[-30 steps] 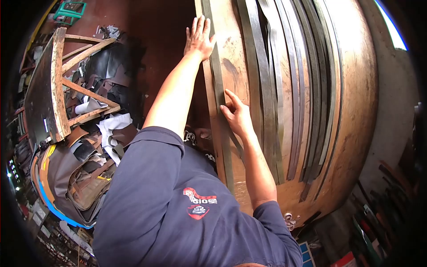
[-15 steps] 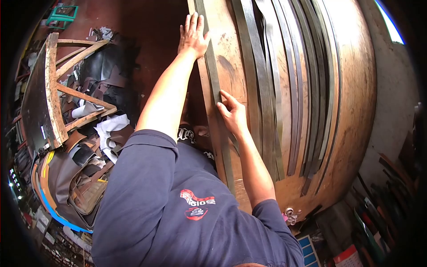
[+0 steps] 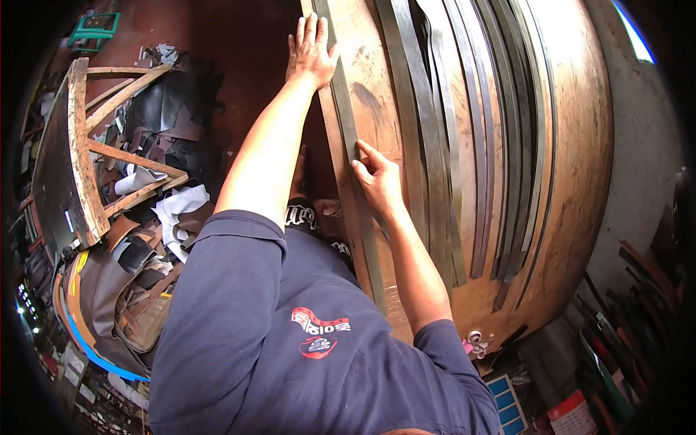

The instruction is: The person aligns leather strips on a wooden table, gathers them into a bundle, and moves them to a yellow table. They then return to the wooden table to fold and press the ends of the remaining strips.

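A long dark strip (image 3: 345,119) lies along the left edge of the wooden table (image 3: 373,94). Near its upper part my left hand (image 3: 312,61) rests flat on the strip, fingers spread and pointing up. Lower down, my right hand (image 3: 379,180) is beside the strip's right side, with the index finger stretched out at its edge and the thumb apart. Neither hand grips anything. Several more dark strips (image 3: 420,130) run lengthwise on the table to the right of my hands.
A wooden frame (image 3: 88,156) stands at the left, beside piled scraps (image 3: 170,138). Below it is a container of offcuts (image 3: 141,290). A green stool (image 3: 94,30) is at the upper left. A grey wall (image 3: 638,159) and long pieces (image 3: 623,341) are at the right.
The view has shifted slightly. Both hands appear a little higher and farther left in the picture, with their poses nearly the same along the strip.
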Demonstrator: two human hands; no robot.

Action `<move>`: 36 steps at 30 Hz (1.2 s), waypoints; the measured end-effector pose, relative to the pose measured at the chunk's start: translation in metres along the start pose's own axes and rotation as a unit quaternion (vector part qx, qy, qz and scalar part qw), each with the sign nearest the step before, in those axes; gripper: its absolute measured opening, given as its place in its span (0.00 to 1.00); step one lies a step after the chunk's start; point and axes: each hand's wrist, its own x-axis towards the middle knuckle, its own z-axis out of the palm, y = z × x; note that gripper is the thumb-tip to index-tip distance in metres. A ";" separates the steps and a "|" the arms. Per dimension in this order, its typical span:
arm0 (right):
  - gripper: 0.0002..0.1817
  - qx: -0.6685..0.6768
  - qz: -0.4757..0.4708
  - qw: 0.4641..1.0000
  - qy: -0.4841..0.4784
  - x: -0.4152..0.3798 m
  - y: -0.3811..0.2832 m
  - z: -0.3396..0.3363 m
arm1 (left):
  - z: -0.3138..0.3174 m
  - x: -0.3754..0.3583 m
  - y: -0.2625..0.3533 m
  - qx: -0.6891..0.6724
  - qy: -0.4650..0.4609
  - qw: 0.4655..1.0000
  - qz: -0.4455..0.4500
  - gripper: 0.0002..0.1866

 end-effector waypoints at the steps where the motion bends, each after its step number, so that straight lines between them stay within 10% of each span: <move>1: 0.24 0.000 0.002 1.000 0.001 0.000 0.000 0.000 | 0.001 0.000 0.000 0.014 0.005 1.000 0.003 0.38; 33: 0.23 -0.010 0.037 0.998 0.041 -0.005 -0.021 0.000 | -0.002 -0.009 -0.007 -0.169 -0.006 0.985 0.022 0.38; 36: 0.23 0.002 0.030 0.998 0.052 -0.005 -0.018 0.002 | -0.042 -0.046 0.007 -0.147 -0.101 0.942 0.284 0.42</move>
